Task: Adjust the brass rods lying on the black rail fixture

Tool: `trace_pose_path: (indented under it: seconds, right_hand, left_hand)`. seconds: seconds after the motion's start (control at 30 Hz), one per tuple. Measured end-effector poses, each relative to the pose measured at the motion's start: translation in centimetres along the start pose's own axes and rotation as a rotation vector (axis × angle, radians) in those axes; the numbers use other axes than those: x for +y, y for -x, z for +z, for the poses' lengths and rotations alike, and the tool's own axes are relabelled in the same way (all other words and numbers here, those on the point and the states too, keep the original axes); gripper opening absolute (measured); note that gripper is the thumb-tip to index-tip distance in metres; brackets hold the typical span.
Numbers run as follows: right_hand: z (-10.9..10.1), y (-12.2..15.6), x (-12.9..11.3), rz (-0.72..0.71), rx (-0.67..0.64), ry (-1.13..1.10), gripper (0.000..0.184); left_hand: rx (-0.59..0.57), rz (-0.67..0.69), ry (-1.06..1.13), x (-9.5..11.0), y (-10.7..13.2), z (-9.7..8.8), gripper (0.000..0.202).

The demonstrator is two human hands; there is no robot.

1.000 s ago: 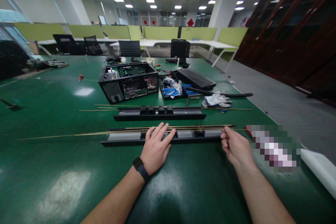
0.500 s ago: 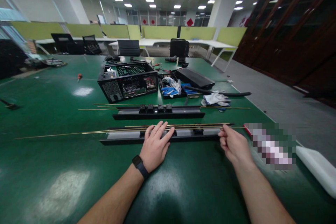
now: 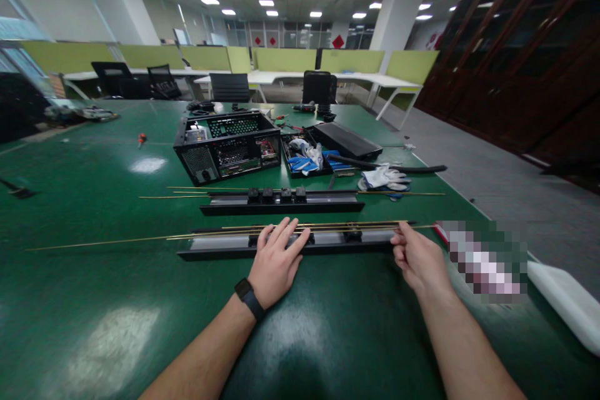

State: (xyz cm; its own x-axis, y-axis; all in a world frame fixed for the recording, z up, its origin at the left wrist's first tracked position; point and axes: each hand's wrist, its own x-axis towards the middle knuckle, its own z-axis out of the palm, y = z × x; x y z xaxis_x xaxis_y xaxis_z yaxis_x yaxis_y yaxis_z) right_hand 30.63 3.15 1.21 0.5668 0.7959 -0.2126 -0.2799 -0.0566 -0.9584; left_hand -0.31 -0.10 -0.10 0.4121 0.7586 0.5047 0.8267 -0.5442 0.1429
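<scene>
A long black channel rail (image 3: 215,254) with a pale inner face lies across the green table in front of me. Thin brass rods (image 3: 98,243) run along it and stick out past its left end. My left hand (image 3: 275,262) rests palm down over the middle of the rail, fingers spread, partly covering small black blocks in the channel. At the rail's right end, my right hand (image 3: 420,256) is closed in a pinch on a brass rod; the fingertips hide the gripped part. One black block (image 3: 353,232) shows between the hands.
Behind lies a second rail (image 3: 323,207) with several black blocks (image 3: 276,195) and more rods. Farther back are an open computer case (image 3: 197,162), a tray with gloves (image 3: 304,165), and white gloves (image 3: 384,178). A white object (image 3: 562,300) lies at the right edge.
The left end of one brass rod on the near rail has shifted to the right. Both hands look nearly unmoved.
</scene>
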Motion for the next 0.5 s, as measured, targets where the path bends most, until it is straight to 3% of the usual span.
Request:
trace_pose_path:
  seconds: [0.17,0.37,0.5]
  right_hand:
    - [0.6,0.9,0.0,0.036,-0.138,0.042,0.046]
    - [-0.3,-0.4,-0.1,-0.001,0.013,-0.021,0.04]
    - [-0.4,-0.6,-0.2,0.011,0.017,0.004,0.036]
  left_hand:
    - [0.003,0.001,0.001,0.0,0.0,-0.1,0.057]
    - [-0.013,-0.01,-0.002,0.1,-0.1,-0.2,0.056]
    - [-0.019,-0.013,-0.003,0.1,-0.2,-0.2,0.056]
